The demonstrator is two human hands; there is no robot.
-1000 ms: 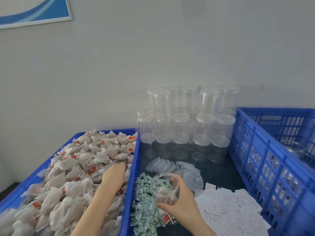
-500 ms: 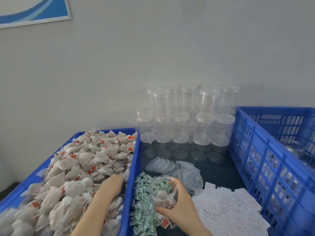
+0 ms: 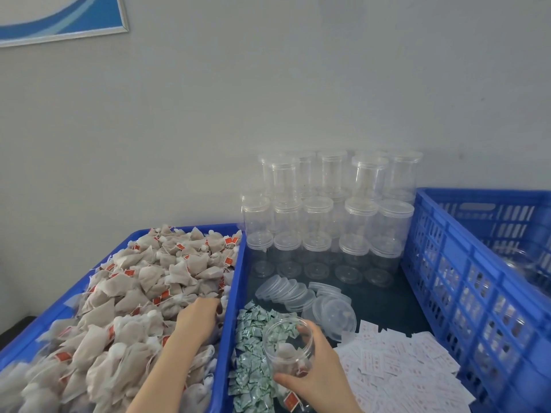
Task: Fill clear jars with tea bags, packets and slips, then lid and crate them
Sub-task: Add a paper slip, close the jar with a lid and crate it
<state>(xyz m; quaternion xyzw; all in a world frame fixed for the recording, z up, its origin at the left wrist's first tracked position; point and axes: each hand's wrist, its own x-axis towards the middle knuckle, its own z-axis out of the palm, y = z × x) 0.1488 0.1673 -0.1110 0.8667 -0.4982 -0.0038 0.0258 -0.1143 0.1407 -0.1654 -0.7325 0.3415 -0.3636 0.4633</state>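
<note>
My right hand (image 3: 316, 371) grips an open clear jar (image 3: 287, 344) tilted toward the left, with a few tea bags inside and a red tag hanging below it. My left hand (image 3: 198, 315) is pressed down into the heap of beige tea bags (image 3: 134, 293) in the left blue crate (image 3: 235, 281); its fingers are buried, so I cannot tell what they hold. Green-and-white packets (image 3: 253, 353) lie in a strip beside that crate. White slips with red print (image 3: 399, 368) are spread at the right. Loose clear lids (image 3: 304, 296) lie behind the jar.
Stacked empty lidded clear jars (image 3: 328, 216) stand against the grey wall. A second blue crate (image 3: 477, 278) at the right holds clear jars. All rests on a dark tabletop (image 3: 381, 302). A framed blue picture (image 3: 59, 19) hangs at the upper left.
My left hand has drawn back toward me across the tea bag heap. My right hand has lowered the jar slightly and shifted its grip round it.
</note>
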